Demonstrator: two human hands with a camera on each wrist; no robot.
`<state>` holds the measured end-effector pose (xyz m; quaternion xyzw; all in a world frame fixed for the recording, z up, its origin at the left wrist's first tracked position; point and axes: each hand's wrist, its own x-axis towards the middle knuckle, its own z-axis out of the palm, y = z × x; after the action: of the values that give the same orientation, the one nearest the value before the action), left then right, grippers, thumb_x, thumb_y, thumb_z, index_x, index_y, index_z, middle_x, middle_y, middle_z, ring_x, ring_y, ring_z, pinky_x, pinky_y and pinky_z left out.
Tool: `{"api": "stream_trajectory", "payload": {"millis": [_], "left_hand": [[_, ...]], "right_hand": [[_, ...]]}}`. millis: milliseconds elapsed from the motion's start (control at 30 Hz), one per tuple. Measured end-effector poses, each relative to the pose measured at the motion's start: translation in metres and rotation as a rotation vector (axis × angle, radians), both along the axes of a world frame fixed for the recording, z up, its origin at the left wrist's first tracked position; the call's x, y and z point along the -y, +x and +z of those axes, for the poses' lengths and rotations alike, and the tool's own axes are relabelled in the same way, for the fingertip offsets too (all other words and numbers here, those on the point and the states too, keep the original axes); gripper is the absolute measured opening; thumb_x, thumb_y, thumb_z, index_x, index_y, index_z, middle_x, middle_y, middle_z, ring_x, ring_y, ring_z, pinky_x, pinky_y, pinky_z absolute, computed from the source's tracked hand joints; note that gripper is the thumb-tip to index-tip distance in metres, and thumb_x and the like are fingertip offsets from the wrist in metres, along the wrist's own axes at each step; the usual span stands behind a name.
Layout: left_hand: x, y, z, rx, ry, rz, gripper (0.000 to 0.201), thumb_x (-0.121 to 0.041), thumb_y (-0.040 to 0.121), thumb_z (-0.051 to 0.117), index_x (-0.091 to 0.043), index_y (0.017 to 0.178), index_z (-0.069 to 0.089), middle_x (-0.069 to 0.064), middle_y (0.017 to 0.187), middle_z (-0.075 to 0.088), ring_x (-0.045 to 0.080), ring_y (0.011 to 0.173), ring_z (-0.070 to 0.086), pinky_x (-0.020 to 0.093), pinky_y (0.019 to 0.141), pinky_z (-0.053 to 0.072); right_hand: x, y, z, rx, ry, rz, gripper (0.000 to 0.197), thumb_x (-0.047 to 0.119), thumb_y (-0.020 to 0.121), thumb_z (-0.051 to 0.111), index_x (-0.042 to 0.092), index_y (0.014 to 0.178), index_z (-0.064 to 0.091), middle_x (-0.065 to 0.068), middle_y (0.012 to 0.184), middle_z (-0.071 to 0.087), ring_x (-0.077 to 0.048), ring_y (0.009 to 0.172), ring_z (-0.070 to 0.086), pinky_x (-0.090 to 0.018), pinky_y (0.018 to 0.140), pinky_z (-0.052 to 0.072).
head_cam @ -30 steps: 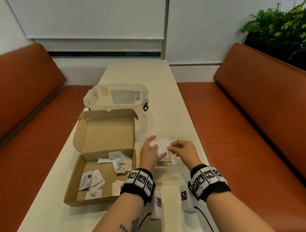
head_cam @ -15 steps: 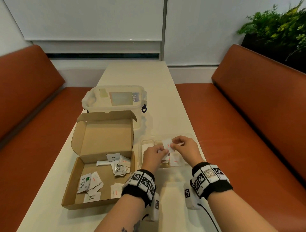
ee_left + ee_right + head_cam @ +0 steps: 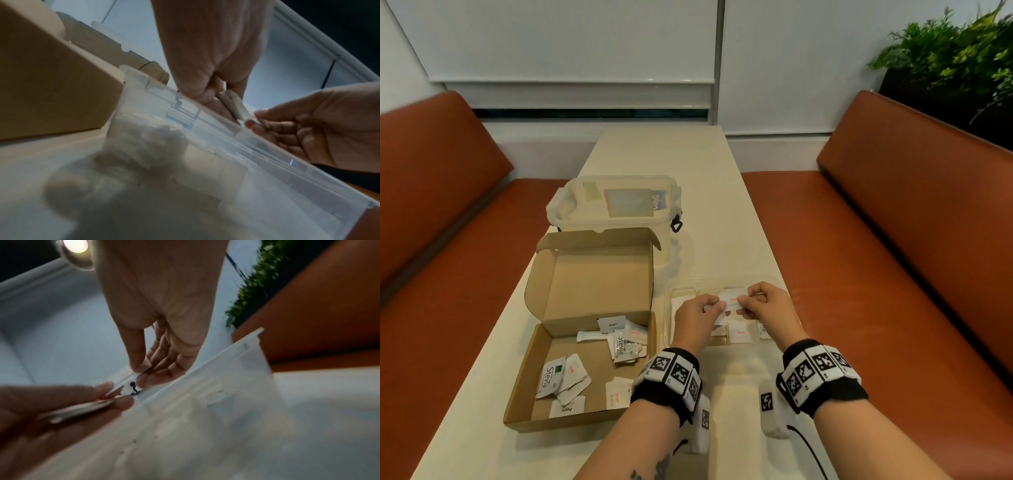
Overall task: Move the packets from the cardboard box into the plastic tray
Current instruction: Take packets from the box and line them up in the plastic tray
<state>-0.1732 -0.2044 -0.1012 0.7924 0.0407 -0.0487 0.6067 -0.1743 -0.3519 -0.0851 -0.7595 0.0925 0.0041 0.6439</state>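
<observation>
The open cardboard box (image 3: 571, 416) lies at the left with several white packets (image 3: 621, 346) in it. To its right is the clear plastic tray (image 3: 669, 322), with a few packets (image 3: 740, 334) on its floor. Above the tray, my left hand (image 3: 717, 306) grips a small stack of white packets (image 3: 234, 104). My right hand (image 3: 748, 299) pinches the end of one white packet (image 3: 732, 298) from that stack. In the right wrist view the stack (image 3: 82, 408) lies in the left hand (image 3: 115, 394), and the right hand (image 3: 141, 374) pinches the packet (image 3: 131, 388) just above the tray's rim (image 3: 216, 360).
A lidded clear plastic container (image 3: 613, 205) stands behind the cardboard box (image 3: 51, 91). The tray sits near the table's right edge (image 3: 787, 301). Orange benches (image 3: 893, 274) run along both sides. A plant (image 3: 955, 58) stands at the far right.
Both hands have risen from the tray floor. The left hand's fingers have curled round the stack, and the right hand now pinches one packet higher above the tray.
</observation>
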Motion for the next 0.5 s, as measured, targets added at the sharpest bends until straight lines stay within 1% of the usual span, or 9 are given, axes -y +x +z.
{"api": "stream_trajectory", "payload": {"millis": [67,100,133,200,233,300,367,433,500], "left_hand": [[0.000,0.000,-0.001,0.014,0.090,-0.011,0.016,-0.024,0.090,0.062,-0.012,0.097,0.069,-0.003,0.092,0.063,0.019,0.095,0.060,0.034,0.088,0.050],[0.000,-0.001,-0.002,0.019,0.116,-0.020,0.017,-0.025,0.090,0.062,-0.012,0.098,0.069,-0.003,0.093,0.063,0.018,0.096,0.060,0.031,0.087,0.048],[0.000,-0.002,-0.003,0.020,0.116,-0.026,0.016,-0.026,0.090,0.062,-0.013,0.097,0.069,-0.004,0.092,0.063,0.017,0.095,0.060,0.030,0.086,0.048],[0.000,-0.003,-0.006,0.022,0.093,-0.020,0.011,-0.026,0.090,0.061,-0.018,0.090,0.069,-0.005,0.091,0.065,0.017,0.095,0.061,0.029,0.083,0.047],[0.000,-0.003,-0.008,0.023,0.083,-0.006,0.012,-0.027,0.091,0.060,-0.019,0.089,0.069,-0.004,0.093,0.067,0.015,0.095,0.060,0.028,0.083,0.046],[-0.002,-0.001,-0.012,0.000,0.028,0.050,0.016,-0.023,0.093,0.056,-0.017,0.098,0.070,0.000,0.106,0.067,0.014,0.101,0.058,0.028,0.089,0.046],[-0.003,0.001,-0.014,-0.042,-0.080,0.122,0.022,-0.013,0.095,0.051,-0.014,0.106,0.069,0.003,0.118,0.062,0.017,0.111,0.056,0.037,0.098,0.047],[-0.003,0.002,-0.016,-0.051,-0.156,0.160,0.027,-0.006,0.095,0.046,-0.016,0.105,0.069,0.003,0.122,0.060,0.020,0.117,0.055,0.041,0.100,0.047],[-0.004,0.002,-0.018,-0.044,-0.180,0.172,0.030,-0.004,0.094,0.044,-0.018,0.103,0.070,0.005,0.126,0.060,0.021,0.117,0.056,0.042,0.099,0.048]], "right_hand": [[0.002,0.000,-0.001,0.033,-0.164,0.039,0.016,0.012,0.083,0.070,0.016,0.098,0.064,0.000,0.080,0.061,-0.015,0.074,0.060,-0.028,0.074,0.051],[0.004,0.001,0.000,0.048,-0.229,0.069,0.020,0.014,0.083,0.070,0.019,0.102,0.066,0.002,0.079,0.060,-0.013,0.074,0.058,-0.025,0.073,0.050],[0.005,0.001,0.002,0.057,-0.277,0.098,0.018,0.015,0.083,0.070,0.021,0.100,0.069,0.004,0.075,0.060,-0.011,0.070,0.056,-0.021,0.069,0.048],[0.007,0.001,0.002,0.054,-0.357,0.111,0.005,0.017,0.082,0.071,0.020,0.085,0.072,0.004,0.067,0.060,-0.007,0.062,0.051,-0.014,0.058,0.040],[0.008,0.000,0.001,0.048,-0.397,0.089,0.003,0.018,0.081,0.071,0.020,0.080,0.072,0.005,0.064,0.059,-0.005,0.058,0.049,-0.012,0.054,0.037],[0.012,-0.002,-0.003,0.025,-0.484,0.036,0.006,0.020,0.080,0.072,0.021,0.074,0.070,0.006,0.063,0.059,-0.004,0.058,0.050,-0.012,0.051,0.034],[0.014,-0.004,-0.008,-0.011,-0.568,0.027,0.006,0.022,0.080,0.073,0.022,0.074,0.071,0.007,0.072,0.064,-0.006,0.069,0.053,-0.014,0.056,0.036],[0.013,-0.005,-0.013,-0.027,-0.683,0.042,0.004,0.025,0.078,0.074,0.022,0.075,0.074,0.008,0.082,0.062,-0.006,0.079,0.051,-0.016,0.061,0.035],[0.010,-0.004,-0.017,-0.034,-0.809,0.071,0.005,0.028,0.077,0.075,0.023,0.076,0.076,0.005,0.090,0.061,-0.012,0.091,0.050,-0.022,0.070,0.036]]}}
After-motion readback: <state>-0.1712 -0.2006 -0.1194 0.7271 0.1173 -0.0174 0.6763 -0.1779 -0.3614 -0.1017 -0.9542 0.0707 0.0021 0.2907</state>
